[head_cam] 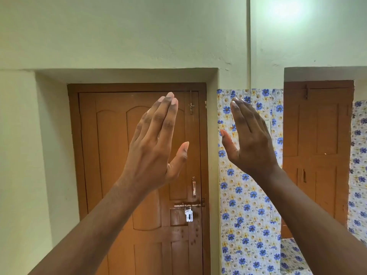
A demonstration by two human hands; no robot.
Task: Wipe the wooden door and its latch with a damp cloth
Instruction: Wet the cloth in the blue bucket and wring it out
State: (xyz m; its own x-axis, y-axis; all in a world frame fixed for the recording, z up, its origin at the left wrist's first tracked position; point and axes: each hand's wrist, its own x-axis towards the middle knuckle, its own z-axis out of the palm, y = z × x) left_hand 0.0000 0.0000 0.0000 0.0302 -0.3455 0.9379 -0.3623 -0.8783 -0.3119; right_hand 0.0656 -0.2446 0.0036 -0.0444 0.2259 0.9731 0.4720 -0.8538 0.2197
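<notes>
A brown panelled wooden door [111, 175] stands shut in a recessed frame straight ahead. Its metal sliding latch [187, 205] sits on the right side, with a small white padlock [189, 215] hanging under it. A vertical handle [193, 187] is just above, and a top bolt [191, 105] is near the upper right corner. My left hand [155, 143] is raised in front of the door, fingers straight and together, holding nothing. My right hand [248, 139] is raised beside it, also flat, with nothing in it. No cloth is in view.
Pale green walls surround the door. A strip of blue and yellow floral wallpaper [248, 195] covers the wall to the right. A second brown wooden door [317, 155] stands further right. A floral-covered surface [294, 257] shows at the lower right.
</notes>
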